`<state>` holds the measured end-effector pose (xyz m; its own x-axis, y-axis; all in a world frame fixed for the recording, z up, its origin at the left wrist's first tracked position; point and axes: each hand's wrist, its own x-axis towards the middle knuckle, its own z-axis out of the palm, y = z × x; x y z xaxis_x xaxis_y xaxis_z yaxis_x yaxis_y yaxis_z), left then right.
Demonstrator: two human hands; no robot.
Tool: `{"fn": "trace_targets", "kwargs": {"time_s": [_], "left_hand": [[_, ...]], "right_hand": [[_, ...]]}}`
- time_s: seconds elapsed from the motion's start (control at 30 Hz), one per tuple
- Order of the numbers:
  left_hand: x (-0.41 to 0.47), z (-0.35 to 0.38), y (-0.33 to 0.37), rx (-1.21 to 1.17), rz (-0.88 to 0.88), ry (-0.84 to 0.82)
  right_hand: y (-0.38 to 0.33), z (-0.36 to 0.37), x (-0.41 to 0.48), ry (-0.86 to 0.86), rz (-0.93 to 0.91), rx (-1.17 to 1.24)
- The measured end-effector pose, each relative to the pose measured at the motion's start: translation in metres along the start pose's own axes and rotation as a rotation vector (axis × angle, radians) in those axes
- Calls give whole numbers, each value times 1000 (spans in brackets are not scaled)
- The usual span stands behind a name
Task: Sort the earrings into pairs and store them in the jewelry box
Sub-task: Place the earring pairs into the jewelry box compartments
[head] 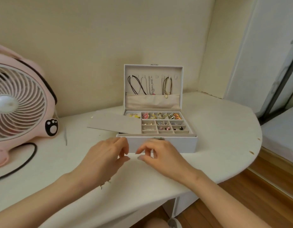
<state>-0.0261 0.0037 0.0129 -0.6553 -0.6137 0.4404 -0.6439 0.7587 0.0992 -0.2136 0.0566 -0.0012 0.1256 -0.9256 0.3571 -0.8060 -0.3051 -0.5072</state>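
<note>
Both forearms are extended forward over the white table, converging toward the middle. A small gold piece is seen at the left wrist; whether it is worn or lies on the table cannot be told. The left hand is held back-up with fingers loosely curled, and the right hand is posed as its mirror, with thumb and forefinger a little apart. The fingertips of the two hands are held close together, and nothing can be made out in either.

Just beyond the fingertips, the jewelry box is placed with its long axis running left to right and its front wall turned toward the hands. Its lid is raised upright at the far side. Earrings are seen in small grid compartments beyond the right hand, with rings behind them. A grey cover panel is laid askew beyond the left hand. Necklaces are hung inside the lid. A pink fan is stood far left of the left hand.
</note>
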Motion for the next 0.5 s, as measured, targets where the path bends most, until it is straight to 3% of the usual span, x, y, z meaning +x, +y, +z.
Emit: {"fn": "trace_targets", "kwargs": {"time_s": [0.27,0.37,0.5], "left_hand": [[-15,-7,-41,122,-205,-39],[-21,4,-54,197,-206,-18],[-22,15,-60,129,-274,-33]], "right_hand": [[-13,30,8,-135,-25,24],[-19,39,17,-104,-7,44],[-29,54,34,-62,11,-20]]}}
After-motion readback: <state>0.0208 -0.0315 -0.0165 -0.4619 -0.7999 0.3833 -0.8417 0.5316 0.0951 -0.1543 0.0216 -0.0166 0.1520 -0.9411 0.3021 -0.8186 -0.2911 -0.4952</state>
